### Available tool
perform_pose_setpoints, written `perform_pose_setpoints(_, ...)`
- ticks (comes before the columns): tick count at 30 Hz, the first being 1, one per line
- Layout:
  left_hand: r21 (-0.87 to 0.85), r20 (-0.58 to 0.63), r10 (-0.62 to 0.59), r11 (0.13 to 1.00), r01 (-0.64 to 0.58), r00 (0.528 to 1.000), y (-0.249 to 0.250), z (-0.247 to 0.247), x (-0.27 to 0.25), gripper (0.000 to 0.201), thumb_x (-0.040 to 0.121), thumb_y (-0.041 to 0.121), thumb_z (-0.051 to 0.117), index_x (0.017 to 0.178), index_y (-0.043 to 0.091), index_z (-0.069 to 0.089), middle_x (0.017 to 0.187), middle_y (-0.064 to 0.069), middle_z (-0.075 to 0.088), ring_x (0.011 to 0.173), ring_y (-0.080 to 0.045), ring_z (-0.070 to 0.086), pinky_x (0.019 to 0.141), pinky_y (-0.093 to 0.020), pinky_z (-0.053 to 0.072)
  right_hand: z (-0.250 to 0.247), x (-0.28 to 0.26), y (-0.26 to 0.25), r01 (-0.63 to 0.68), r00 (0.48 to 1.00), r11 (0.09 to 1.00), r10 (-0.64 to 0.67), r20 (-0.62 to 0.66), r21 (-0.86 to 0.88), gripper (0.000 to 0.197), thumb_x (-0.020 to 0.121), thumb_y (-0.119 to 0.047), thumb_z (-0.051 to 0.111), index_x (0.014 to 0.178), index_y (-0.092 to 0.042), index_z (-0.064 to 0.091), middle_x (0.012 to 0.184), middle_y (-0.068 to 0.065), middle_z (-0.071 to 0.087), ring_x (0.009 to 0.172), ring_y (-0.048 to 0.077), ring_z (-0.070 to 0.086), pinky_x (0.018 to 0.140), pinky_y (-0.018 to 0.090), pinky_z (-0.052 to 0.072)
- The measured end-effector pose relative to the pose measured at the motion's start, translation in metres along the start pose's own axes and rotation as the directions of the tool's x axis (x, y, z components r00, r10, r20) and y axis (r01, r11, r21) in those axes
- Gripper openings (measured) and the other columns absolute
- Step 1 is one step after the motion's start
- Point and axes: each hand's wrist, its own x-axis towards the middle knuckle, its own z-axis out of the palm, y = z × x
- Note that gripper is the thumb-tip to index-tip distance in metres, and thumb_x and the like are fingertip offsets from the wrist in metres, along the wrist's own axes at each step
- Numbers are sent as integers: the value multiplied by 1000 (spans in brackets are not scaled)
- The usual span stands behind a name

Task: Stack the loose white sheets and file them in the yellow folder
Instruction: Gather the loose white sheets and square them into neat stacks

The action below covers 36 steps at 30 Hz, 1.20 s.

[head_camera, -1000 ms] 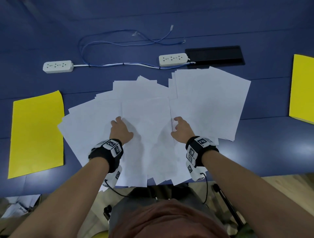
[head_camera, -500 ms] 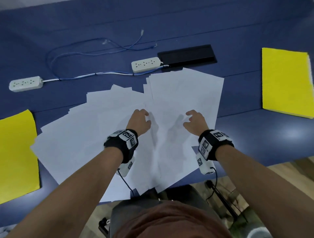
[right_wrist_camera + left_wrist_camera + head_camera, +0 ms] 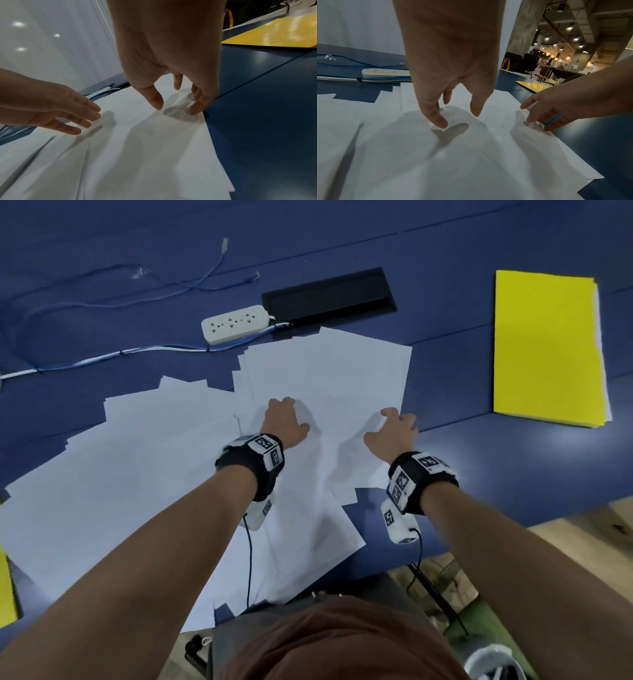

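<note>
left hand [image 3: 286,422] and right hand [image 3: 394,431] pressing loose white sheets [image 3: 325,378], blue table [image 3: 513,474]

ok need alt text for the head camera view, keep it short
Seen from above, a person's left hand and right hand rest on a spread of loose white sheets on a blue table. A yellow folder lies to the right, a white power strip beyond the paper.
</note>
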Motion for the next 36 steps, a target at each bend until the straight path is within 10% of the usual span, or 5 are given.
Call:
perform_pose_setpoints(16,42,-30,-198,979,199,980,14,17,20,64,80,47,69,120,2,49,129,-17,34,119,-33,34,100,-34,36,11,16,-15,-187,976,979,195,-94,83,52,76,-8,59,123,-5,39,130,12,32,116,33,37,82,29,31)
perform_pose_setpoints(24,-280,49,-191,939,198,980,15,20,16,72,85,26,71,136,0,28,122,-15,57,114,-30,59,90,-36,51,14,18,-14,-199,972,954,221,-77,224,66,77,-10,62,135,-2,32,134,16,42,120,36,46,105,43,40)
perform_pose_setpoints(36,-61,-97,-181,982,176,979,23,18,16,89,76,42,79,136,-2,30,136,-17,29,126,-33,33,106,-38,37,15,27,-13,-156,982,938,181,-53,311,60,74,-13,67,127,-5,39,129,11,43,120,33,44,104,46,41)
